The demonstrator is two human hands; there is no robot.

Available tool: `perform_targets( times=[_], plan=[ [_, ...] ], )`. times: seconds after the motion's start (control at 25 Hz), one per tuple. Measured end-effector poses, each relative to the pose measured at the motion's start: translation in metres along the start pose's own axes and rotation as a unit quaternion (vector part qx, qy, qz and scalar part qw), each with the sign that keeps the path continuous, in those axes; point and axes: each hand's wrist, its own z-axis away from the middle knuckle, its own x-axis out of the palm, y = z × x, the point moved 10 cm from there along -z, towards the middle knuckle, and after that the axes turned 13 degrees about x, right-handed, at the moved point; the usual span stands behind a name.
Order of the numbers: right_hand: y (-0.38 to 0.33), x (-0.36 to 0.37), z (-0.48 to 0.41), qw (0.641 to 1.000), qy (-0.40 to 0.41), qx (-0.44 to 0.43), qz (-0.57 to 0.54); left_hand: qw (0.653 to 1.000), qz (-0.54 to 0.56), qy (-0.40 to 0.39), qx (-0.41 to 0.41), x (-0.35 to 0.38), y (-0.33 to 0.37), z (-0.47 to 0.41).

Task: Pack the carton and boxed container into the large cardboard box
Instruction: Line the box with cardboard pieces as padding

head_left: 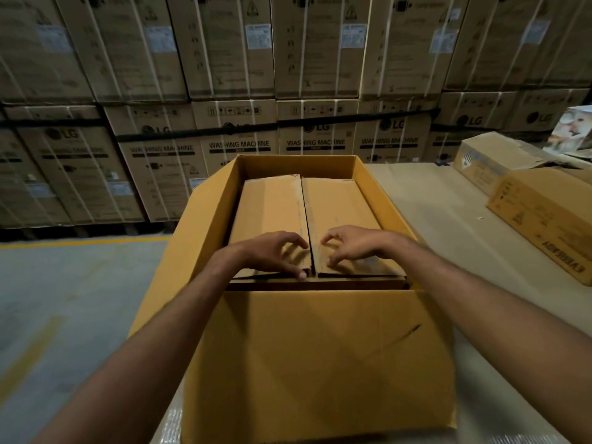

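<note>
Stacked brown washing-machine boxes [240,145] are seen behind. A big open yellow-brown cardboard box [320,347] on the pale table [432,203] is filled nearly wall to wall by a brown carton [336,203] with closed flaps; only thin gaps are left. The left hand [272,251] and right hand [352,246] are rested on the flaps, fingers bent and spread, tips touching.

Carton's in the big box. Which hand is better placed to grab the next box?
Right, probably. The right hand rests on the carton nearest the printed box lying on that side; the left hand would have to cross over.
</note>
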Motion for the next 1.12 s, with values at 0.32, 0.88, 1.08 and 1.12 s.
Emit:
perform_targets(
  times=[0.32,0.88,1.08,1.12],
  plan=[
    [-0.026,0.017,-0.009,0.987,0.003,-0.087,0.138,0.988,-0.086,0.108,0.067,-0.014,0.019,0.000],
    [-0.106,-0.062,0.009,0.932,0.183,-0.071,-0.305,0.905,0.034,0.422,0.043,-0.089,0.040,0.093],
    [-0.185,-0.061,0.040,0.919,0.221,-0.175,-0.275,0.836,0.246,0.487,-0.065,-0.132,-0.013,0.131],
    [-0.201,-0.053,0.046,0.918,0.214,-0.194,-0.271,0.837,0.261,0.474,-0.078,-0.138,-0.021,0.135]
  ],
)
